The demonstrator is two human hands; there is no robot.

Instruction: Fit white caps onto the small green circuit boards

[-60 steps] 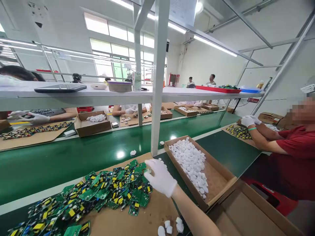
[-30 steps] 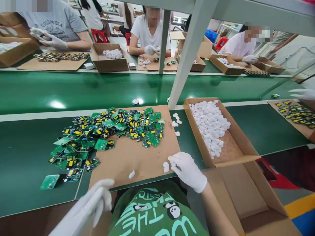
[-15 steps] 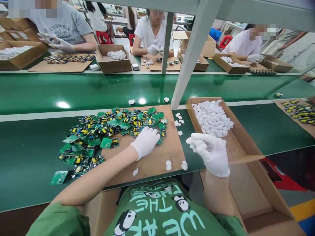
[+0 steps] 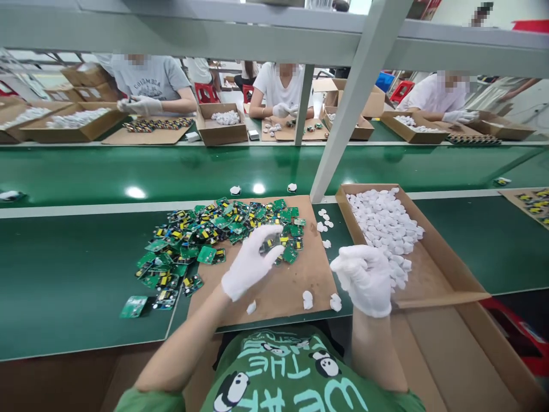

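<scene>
My left hand (image 4: pixel 251 260), in a white glove, hovers over the right end of a heap of green circuit boards (image 4: pixel 207 254). Its thumb and fingers are spread in a C shape, with boards visible in the gap and none clearly gripped. My right hand (image 4: pixel 364 280), gloved too, is closed in front of the cardboard box (image 4: pixel 454 269) of small white pieces (image 4: pixel 381 220). Its fingertips are pinched together on what looks like one white piece, mostly hidden by the glove. A brown cardboard sheet (image 4: pixel 274 292) lies under the boards, with a few white pieces near its front edge.
Beyond the worktop runs a green conveyor belt (image 4: pixel 193 171) carrying a few boards topped with white pieces. A grey metal post (image 4: pixel 343 120) rises behind the sheet. Across the belt, several gloved people sit behind boxes. One loose board (image 4: pixel 134 306) lies at left.
My left hand has opened, its thumb and fingers now apart above the boards. My right hand has curled in more tightly. The whole view has shifted, so things appear further right and lower.
</scene>
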